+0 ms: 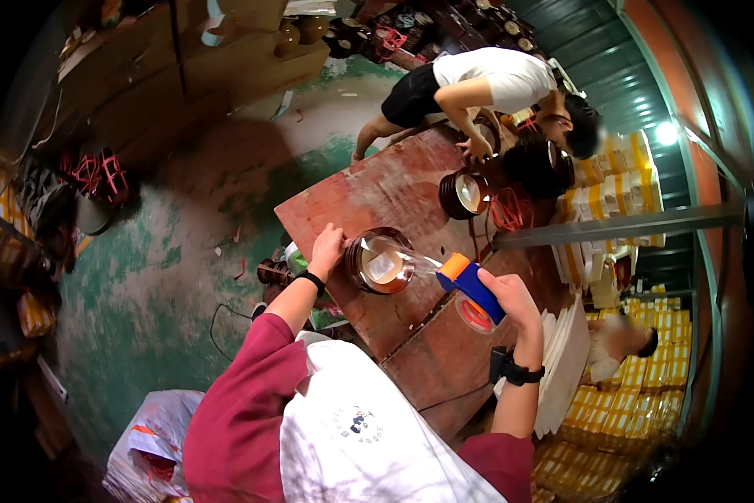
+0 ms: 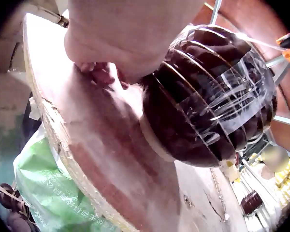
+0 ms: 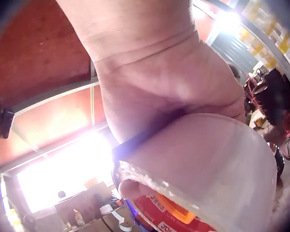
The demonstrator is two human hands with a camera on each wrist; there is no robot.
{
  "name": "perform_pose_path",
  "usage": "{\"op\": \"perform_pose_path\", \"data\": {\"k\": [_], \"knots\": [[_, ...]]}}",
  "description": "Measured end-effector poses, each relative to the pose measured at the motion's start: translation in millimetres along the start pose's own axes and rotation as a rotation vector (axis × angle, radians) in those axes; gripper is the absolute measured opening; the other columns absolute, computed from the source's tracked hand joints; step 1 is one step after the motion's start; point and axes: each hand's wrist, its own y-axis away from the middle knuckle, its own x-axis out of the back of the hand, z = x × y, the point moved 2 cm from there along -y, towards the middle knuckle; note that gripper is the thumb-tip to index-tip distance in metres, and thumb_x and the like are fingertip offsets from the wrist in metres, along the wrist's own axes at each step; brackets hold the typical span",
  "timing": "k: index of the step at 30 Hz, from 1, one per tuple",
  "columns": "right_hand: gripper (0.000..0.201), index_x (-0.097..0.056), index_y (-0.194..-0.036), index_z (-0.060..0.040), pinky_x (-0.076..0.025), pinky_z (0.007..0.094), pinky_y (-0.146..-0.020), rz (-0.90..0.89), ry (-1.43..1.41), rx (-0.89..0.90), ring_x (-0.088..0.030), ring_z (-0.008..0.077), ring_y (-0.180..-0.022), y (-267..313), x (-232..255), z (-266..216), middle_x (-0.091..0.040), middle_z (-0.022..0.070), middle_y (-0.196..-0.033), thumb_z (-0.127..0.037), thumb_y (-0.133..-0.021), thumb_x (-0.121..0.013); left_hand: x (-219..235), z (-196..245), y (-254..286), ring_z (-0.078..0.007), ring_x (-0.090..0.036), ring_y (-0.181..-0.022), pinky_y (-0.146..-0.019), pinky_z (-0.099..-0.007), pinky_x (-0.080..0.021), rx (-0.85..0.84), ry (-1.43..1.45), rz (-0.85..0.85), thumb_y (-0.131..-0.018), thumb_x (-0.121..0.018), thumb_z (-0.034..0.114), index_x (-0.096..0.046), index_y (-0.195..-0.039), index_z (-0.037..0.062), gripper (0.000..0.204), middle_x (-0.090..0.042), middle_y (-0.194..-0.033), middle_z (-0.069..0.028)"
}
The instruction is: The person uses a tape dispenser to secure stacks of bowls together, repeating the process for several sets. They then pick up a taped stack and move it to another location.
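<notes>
A stack of dark brown, glossy dishes lies on the reddish wooden table, with a pale square inside the one facing up. In the left wrist view, clear tape runs across the ridged side of the stack. My left hand is at the stack's left edge; whether its bent fingers grip it I cannot tell. My right hand grips a blue and orange tape dispenser to the right of the stack. A strip of clear tape stretches from the dispenser to the stack. In the right wrist view, the tape roll covers much of the dispenser.
Another brown stack stands farther back on the table. Beyond it a person in a white shirt bends over more stacks. A metal post crosses at the right, near white panels and yellow-taped boxes. A green bag hangs beside the table edge.
</notes>
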Motion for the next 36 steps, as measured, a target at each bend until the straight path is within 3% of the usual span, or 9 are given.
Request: {"op": "perform_pose_path", "data": {"k": [7, 11, 17, 22, 23, 26, 29, 33, 36], "knots": [[0.071, -0.07, -0.064, 0.0011, -0.049, 0.0306, -0.057, 0.027, 0.095, 0.085, -0.058, 0.0125, -0.057, -16, 7, 38, -0.06, 0.0059, -0.057, -0.065, -0.091, -0.062, -5, -11, -3, -0.0425, -0.051, -0.109, -0.092, -0.047, -0.047, 0.017, -0.048, -0.097, -0.078, -0.079, 0.014, -0.046, -0.128, -0.0013, 0.062, -0.046, -0.121, -0.0246], [0.074, -0.068, -0.069, 0.0066, -0.048, 0.0337, -0.058, 0.088, 0.14, 0.092, -0.057, 0.0176, -0.057, -11, 5, 50, -0.061, 0.0119, -0.06, -0.064, -0.091, -0.061, -8, -2, -5, -0.0393, -0.049, -0.083, -0.074, -0.0467, -0.042, -0.181, 0.019, -0.074, -0.086, -0.058, 0.006, -0.045, -0.092, 0.0013, 0.015, -0.046, -0.088, -0.0185], [0.083, -0.07, -0.079, 0.0131, -0.054, 0.0439, -0.071, 0.102, 0.069, 0.114, -0.069, 0.0396, -0.074, -4, 1, 72, -0.068, 0.0306, -0.079, -0.069, -0.083, -0.062, -12, 2, 6, -0.0418, -0.051, -0.089, -0.077, -0.0466, -0.044, -0.286, -0.07, -0.188, -0.088, -0.054, 0.003, -0.051, -0.097, 0.0007, 0.01, -0.053, -0.094, -0.0198], [0.085, -0.07, -0.083, 0.0137, -0.054, 0.0443, -0.073, 0.117, 0.042, 0.1, -0.069, 0.0405, -0.075, -4, -1, 87, -0.069, 0.0304, -0.082, -0.071, -0.081, -0.062, -5, -22, 7, -0.0305, -0.055, -0.091, -0.082, -0.0373, -0.047, -0.197, 0.183, -0.349, -0.082, -0.056, -0.003, -0.055, -0.106, 0.0007, 0.024, -0.057, -0.098, -0.0147], [0.085, -0.07, -0.083, 0.0134, -0.054, 0.0446, -0.073, 0.118, 0.045, 0.102, -0.069, 0.0404, -0.076, -5, -2, 89, -0.069, 0.0303, -0.082, -0.071, -0.081, -0.062, 1, -30, 7, -0.0218, -0.056, -0.091, -0.084, -0.0328, -0.047, 0.213, 0.37, -0.42, -0.086, -0.058, -0.002, -0.055, -0.108, 0.0005, 0.023, -0.059, -0.1, -0.0108], [0.079, -0.072, -0.077, 0.0084, -0.052, 0.0424, -0.067, 0.163, 0.071, 0.146, -0.064, 0.0309, -0.066, -15, -3, 109, -0.067, 0.0228, -0.07, -0.07, -0.086, -0.06, 15, -11, -9, -0.0194, -0.058, -0.092, -0.086, -0.0323, -0.049, 0.209, 0.355, -0.006, -0.092, -0.061, 0.005, -0.058, -0.11, -0.0012, 0.019, -0.062, -0.102, -0.0104], [0.08, -0.071, -0.068, 0.0038, -0.049, 0.0386, -0.056, 0.043, 0.068, 0.184, -0.059, 0.0201, -0.056, -13, -3, 104, -0.063, 0.0142, -0.059, -0.072, -0.088, -0.056, 46, 96, -19, -0.0287, -0.061, -0.11, -0.098, -0.0393, -0.047, 0.227, 0.148, -0.014, -0.101, -0.055, 0.023, -0.062, -0.12, -0.0043, 0.035, -0.066, -0.117, -0.0171], [0.088, -0.072, -0.073, 0.0067, -0.051, 0.0392, -0.062, -0.002, 0.033, 0.155, -0.067, 0.0255, -0.066, -25, -6, 128, -0.068, 0.0212, -0.069, -0.078, -0.087, -0.052, 43, 161, -18, -0.0376, -0.045, -0.137, -0.116, -0.046, -0.032, -0.294, -0.083, -0.139, -0.101, -0.051, 0.016, -0.057, -0.132, 0.0, 0.035, -0.052, -0.144, -0.018], [0.086, -0.068, -0.069, 0.0082, -0.048, 0.0376, -0.059, -0.022, -0.005, 0.121, -0.06, 0.0197, -0.06, -32, -2, 143, -0.063, 0.0148, -0.062, -0.075, -0.087, -0.056, 39, 172, -7, -0.0405, -0.023, -0.149, -0.121, -0.0557, -0.018, -0.46, -0.306, -0.349, -0.092, -0.065, 0.046, -0.033, -0.153, 0.0027, 0.081, -0.03, -0.161, -0.0173]]}}
